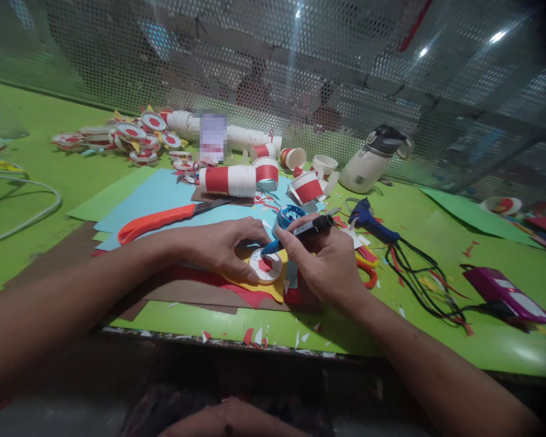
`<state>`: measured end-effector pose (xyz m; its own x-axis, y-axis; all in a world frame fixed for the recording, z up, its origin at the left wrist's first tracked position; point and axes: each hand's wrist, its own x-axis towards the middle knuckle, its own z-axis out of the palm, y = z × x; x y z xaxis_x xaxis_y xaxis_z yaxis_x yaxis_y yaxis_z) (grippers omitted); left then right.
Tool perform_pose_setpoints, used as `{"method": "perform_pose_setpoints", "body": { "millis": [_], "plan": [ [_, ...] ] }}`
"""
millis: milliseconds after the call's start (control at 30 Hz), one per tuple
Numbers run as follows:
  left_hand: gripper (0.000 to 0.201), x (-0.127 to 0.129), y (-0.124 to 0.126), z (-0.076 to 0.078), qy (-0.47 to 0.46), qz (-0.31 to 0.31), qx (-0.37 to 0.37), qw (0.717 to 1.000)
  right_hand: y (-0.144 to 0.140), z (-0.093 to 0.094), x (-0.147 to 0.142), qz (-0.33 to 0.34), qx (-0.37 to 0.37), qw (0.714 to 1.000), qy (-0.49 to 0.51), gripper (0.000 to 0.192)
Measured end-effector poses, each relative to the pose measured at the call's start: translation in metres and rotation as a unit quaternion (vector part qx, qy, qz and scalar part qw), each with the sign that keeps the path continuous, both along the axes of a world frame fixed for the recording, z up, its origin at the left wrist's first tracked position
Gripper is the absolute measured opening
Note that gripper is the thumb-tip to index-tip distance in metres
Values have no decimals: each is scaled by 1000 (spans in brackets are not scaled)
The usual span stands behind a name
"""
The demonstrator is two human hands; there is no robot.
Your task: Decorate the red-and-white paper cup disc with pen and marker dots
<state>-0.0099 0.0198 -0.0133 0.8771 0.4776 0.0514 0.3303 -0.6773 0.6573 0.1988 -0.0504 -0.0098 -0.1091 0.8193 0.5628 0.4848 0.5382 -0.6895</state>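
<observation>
The right hand [321, 258] has its grip closed around a black marker with a blue tip [300, 232], tip down right at the upper right edge of a round white paper disc with a red centre and red rim marks [265, 265]. The left hand [225, 246] pins that disc down, fingertips narrow on its upper left edge. The disc lies on a yellow paper cutout [276, 290], which sits on red and brown paper sheets near the front of the green tabletop [50, 182].

Just behind the marker there's a blue tape roll [287, 215]. Further left, an orange-handled utility knife [164, 220] lies on a light blue sheet [159, 194]. Behind that, a sideways stack of red and white paper cups [227, 180], with loose cups around it. Far left is a pile of finished discs [127, 136]. To the right: a blue glue gun with black cord [368, 218], a white flask with a dark lid [373, 161], and a shiny purple packet [505, 294].
</observation>
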Motion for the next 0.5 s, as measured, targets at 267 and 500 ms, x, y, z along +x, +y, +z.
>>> {"method": "perform_pose_setpoints", "body": {
  "millis": [267,500],
  "plan": [
    [44,0,0,-1,1,0,-5,1000,1,-2,1,6,-1,1000,-6,21],
    [44,-2,0,-1,7,7,-10,1000,1,-2,1,3,16,1000,-17,20]
  ]
}}
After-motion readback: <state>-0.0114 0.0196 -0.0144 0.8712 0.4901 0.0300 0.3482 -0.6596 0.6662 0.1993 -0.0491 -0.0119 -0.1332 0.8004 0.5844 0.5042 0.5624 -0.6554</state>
